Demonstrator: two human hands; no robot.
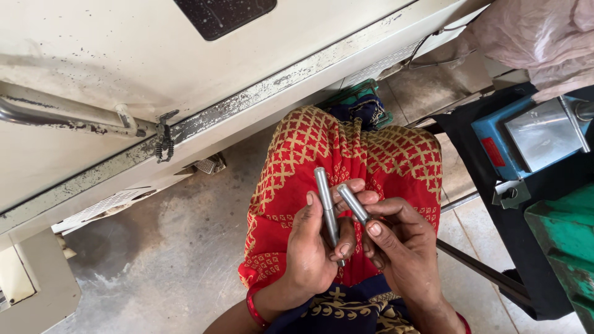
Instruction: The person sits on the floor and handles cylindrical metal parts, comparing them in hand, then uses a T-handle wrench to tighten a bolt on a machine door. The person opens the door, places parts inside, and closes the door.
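Observation:
My left hand [312,244] grips a long grey metal pin [324,198] that stands nearly upright over my lap. My right hand [399,244] holds a second, shorter grey metal pin [351,201] between thumb and fingers, tilted up to the left. The two pins sit close together, their upper ends a little apart. Both hands rest above a red cloth with a yellow lattice pattern [346,148] draped over my knees. A red bangle [252,307] circles my left wrist.
A worn cream machine table [154,55] with a metal bar [62,120] fills the upper left. To the right stand a blue and silver metal block [526,139] on a black frame [482,269] and a green part [566,241]. Grey concrete floor [167,247] lies below.

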